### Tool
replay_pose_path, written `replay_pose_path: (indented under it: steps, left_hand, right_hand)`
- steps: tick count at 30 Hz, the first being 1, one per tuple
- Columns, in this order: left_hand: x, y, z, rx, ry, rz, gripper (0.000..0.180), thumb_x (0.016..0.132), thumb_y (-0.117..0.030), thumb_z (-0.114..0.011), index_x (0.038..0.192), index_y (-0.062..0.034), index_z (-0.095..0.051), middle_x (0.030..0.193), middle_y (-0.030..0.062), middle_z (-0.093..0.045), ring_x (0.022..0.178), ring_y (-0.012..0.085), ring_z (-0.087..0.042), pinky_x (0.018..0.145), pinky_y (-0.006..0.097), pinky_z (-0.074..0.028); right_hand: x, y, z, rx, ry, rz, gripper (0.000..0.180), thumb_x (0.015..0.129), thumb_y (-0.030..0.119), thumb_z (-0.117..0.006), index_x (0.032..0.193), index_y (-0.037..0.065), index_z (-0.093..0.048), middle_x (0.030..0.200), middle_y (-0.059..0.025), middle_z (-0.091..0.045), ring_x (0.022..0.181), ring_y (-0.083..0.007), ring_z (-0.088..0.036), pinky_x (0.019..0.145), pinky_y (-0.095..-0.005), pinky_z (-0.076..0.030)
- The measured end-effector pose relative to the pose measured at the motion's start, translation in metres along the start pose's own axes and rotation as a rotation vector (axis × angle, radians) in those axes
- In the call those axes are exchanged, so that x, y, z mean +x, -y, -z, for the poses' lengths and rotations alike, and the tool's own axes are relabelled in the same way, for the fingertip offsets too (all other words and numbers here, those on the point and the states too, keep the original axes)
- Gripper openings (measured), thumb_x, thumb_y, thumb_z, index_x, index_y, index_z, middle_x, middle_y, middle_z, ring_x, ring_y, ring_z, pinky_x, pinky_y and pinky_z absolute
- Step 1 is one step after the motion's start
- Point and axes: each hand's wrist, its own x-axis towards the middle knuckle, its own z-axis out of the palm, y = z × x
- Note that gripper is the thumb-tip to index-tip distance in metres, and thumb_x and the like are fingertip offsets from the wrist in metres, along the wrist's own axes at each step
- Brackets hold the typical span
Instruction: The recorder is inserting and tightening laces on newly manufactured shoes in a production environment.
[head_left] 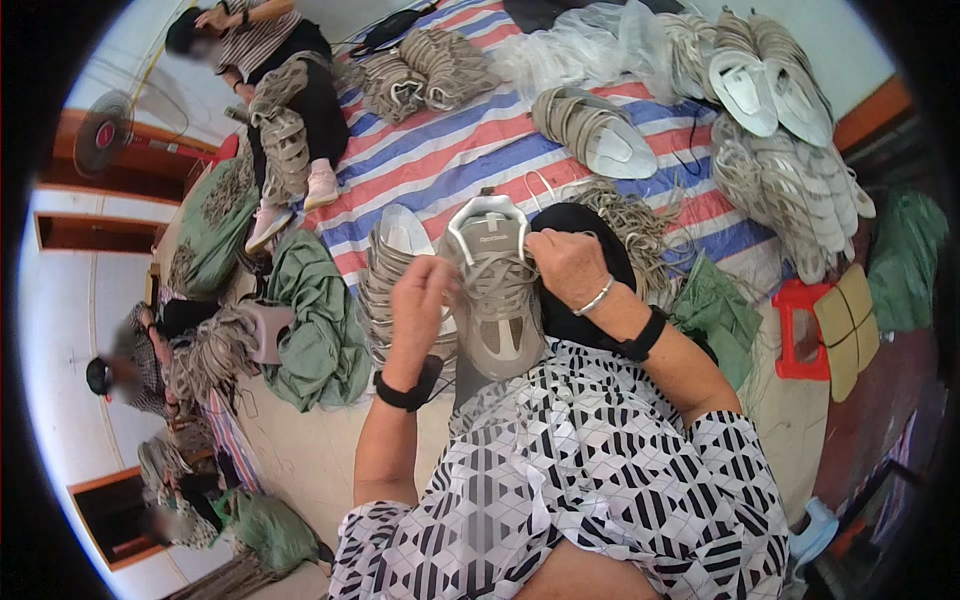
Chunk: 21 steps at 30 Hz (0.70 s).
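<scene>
A grey-beige sneaker upper (492,335) with crisscross laces and a pale collar lies in front of me, over my lap. My right hand (570,268) is closed in a pinch at the right edge of its collar. What the fingertips grip there, lace or edge, I cannot make out. On the shoe's left side, my left hand (422,300) is raised with bent fingers smeared by motion. Just behind the left hand stands a nested row of similar shoe uppers (385,270). Beyond my right hand lies a heap of loose beige laces (640,225).
A striped mat (430,165) carries more shoe stacks (600,135) and clear plastic bags (575,50). At right are a red stool (800,330) and green sacks (715,310). A co-worker (275,60) sits far left near a fan (103,135); others sit along the left wall.
</scene>
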Motion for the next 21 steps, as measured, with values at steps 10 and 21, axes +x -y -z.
replay_pose_path:
  steps: [10, 21]
  left_hand:
    - [0.006, 0.013, -0.005, 0.168, 0.009, 0.017, 0.022, 0.087, -0.021, -0.063, 0.083, 0.0008, -0.067, 0.076, 0.0082, -0.061, 0.073, 0.0172, -0.057, 0.070, 0.030, -0.045]
    - [0.013, 0.015, -0.007, 0.157, -0.021, -0.088, 0.021, 0.087, -0.019, -0.065, 0.078, 0.0007, -0.062, 0.074, 0.0040, -0.053, 0.068, 0.0112, -0.050, 0.062, 0.026, -0.042]
  right_hand:
    - [0.027, -0.042, 0.016, 0.237, 0.195, 0.260, 0.013, 0.075, 0.010, -0.068, 0.087, 0.013, -0.063, 0.077, -0.0001, -0.060, 0.079, -0.0218, -0.057, 0.075, -0.0372, -0.039]
    - [0.048, -0.023, 0.033, -0.009, 0.344, 0.426, 0.029, 0.072, 0.006, -0.071, 0.098, 0.014, -0.063, 0.086, -0.0023, -0.058, 0.083, -0.0220, -0.058, 0.081, -0.0363, -0.040]
